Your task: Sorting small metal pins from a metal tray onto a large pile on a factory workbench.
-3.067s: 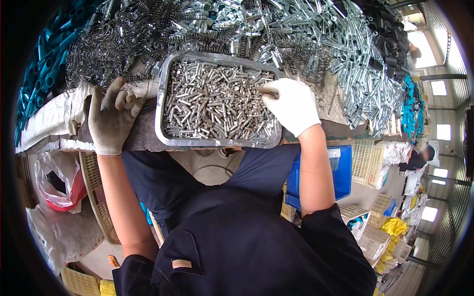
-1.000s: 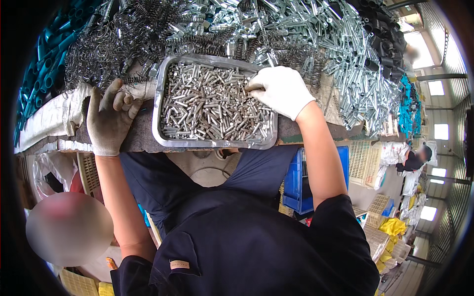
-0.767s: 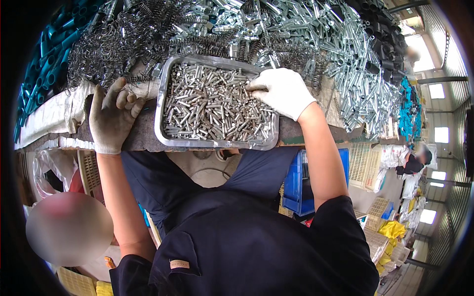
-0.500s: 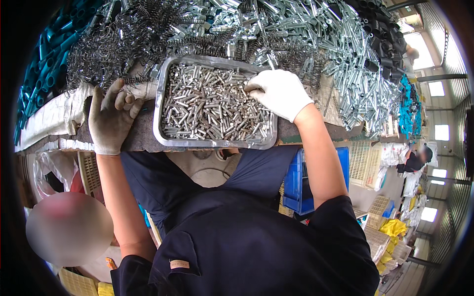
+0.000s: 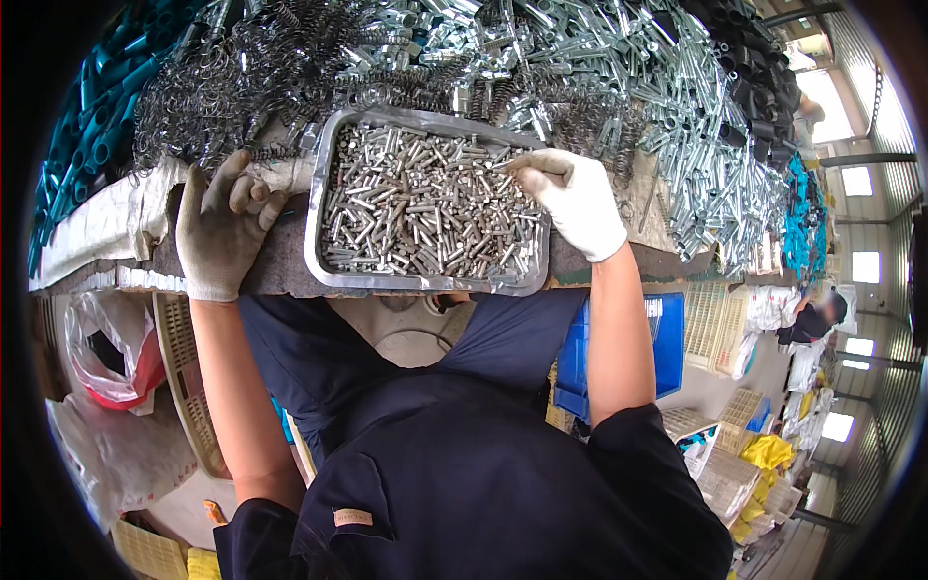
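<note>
A grey rectangular tray (image 5: 314, 227) full of short metal pins (image 5: 416, 208) sits at the bench's near edge. My right hand (image 5: 578, 203), in a white glove with soiled fingertips, is over the tray's right rim. Its thumb and fingers are pinched together above the pins; whatever they hold is too small to make out. To the left of the tray, my gloved left hand (image 5: 224, 227) is turned palm up. Its fingers are loosely bent and apart, with nothing visible in them.
Behind the tray lie dark coil springs (image 5: 232, 87) and shiny metal tubes (image 5: 677, 145). Teal tubes (image 5: 97, 135) are heaped at far left, black parts (image 5: 749, 77) at far right. Below the bench are a blue crate (image 5: 662, 343) and a cream crate (image 5: 184, 387).
My right hand has drawn back to the right from the pins toward the tray's rim, its fingers still pinched. My left hand has barely moved. A blurred round shape at lower left is gone.
</note>
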Tool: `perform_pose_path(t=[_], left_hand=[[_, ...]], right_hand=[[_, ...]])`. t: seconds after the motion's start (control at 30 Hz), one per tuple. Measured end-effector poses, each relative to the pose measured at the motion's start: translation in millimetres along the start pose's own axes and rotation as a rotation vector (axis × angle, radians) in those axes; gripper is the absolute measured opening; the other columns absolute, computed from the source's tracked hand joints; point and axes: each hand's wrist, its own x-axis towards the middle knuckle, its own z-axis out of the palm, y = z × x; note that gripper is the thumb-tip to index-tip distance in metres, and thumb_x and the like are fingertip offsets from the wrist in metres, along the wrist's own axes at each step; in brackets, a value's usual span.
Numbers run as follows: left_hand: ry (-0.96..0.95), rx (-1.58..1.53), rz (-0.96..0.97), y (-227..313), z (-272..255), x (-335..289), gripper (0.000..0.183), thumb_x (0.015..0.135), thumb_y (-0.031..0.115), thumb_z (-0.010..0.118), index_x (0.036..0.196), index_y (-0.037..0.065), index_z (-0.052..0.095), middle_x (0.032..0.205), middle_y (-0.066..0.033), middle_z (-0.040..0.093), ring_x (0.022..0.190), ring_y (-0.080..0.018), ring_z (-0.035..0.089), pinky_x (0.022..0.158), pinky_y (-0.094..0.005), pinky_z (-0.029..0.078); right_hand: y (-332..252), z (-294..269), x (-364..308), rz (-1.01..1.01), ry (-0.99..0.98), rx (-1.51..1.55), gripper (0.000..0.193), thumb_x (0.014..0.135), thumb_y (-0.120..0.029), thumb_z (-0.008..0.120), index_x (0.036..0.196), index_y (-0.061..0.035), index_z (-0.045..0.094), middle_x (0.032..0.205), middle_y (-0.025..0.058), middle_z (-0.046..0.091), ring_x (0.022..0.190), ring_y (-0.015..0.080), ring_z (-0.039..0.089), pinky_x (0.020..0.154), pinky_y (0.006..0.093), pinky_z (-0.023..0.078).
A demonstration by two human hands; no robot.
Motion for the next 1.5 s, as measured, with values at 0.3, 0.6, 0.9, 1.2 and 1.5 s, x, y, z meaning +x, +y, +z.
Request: perform_pose_path(t=[0.3,0.6,0.9,1.2,1.5], left_hand=[[0.151,0.014,-0.007,4,-2,0,0.057,0.100,0.045,0.040,0.126,-0.005,0.049,0.087,-0.0097,0.058,0.092,-0.0263,0.056,0.100,-0.0468,0.040],[-0.108,0.107,-0.097,24,-40,3,0.058,0.101,0.041,0.040,0.136,-0.004,0.040,0.108,-0.0198,0.060,0.106,-0.0306,0.053,0.105,-0.0479,0.035],[-0.190,-0.044,-0.167,15,-18,8,0.039,0.101,0.029,0.042,0.118,-0.003,0.055,0.118,-0.0179,0.057,0.107,-0.0342,0.051,0.108,-0.0514,0.030],[-0.098,-0.003,-0.160,19,-32,7,0.042,0.098,0.024,0.048,0.128,-0.006,0.045,0.104,-0.0211,0.056,0.109,-0.0336,0.048,0.109,-0.0491,0.029],[0.230,0.262,0.075,41,-13,0,0.047,0.098,0.024,0.049,0.134,-0.005,0.041,0.099,-0.0175,0.055,0.104,-0.0300,0.049,0.104,-0.0463,0.032]], right_hand=[[-1,-15,-41,0.199,-0.113,1.480,0.030,0.093,-0.027,0.041,0.080,-0.0022,0.051,0.067,0.0002,0.034,0.049,0.0079,0.028,0.036,0.0213,0.020],[82,-124,-261,0.280,0.835,1.235,0.030,0.097,-0.030,0.049,0.073,-0.0158,0.039,0.068,-0.0029,0.033,0.054,0.0069,0.030,0.043,0.0207,0.025],[242,2,-567,0.844,1.959,1.310,0.039,0.094,-0.037,0.054,0.063,-0.0141,0.048,0.054,-0.0008,0.045,0.050,0.0142,0.049,0.049,0.0255,0.047],[298,90,-624,0.713,2.230,1.354,0.073,0.088,-0.065,0.041,0.122,-0.0010,0.045,0.119,0.0167,0.051,0.111,0.0346,0.049,0.099,0.0464,0.041],[323,100,-605,0.655,2.117,1.382,0.105,0.078,-0.083,0.034,0.147,-0.0045,0.023,0.148,0.0165,0.029,0.135,0.0387,0.030,0.111,0.0509,0.028]])
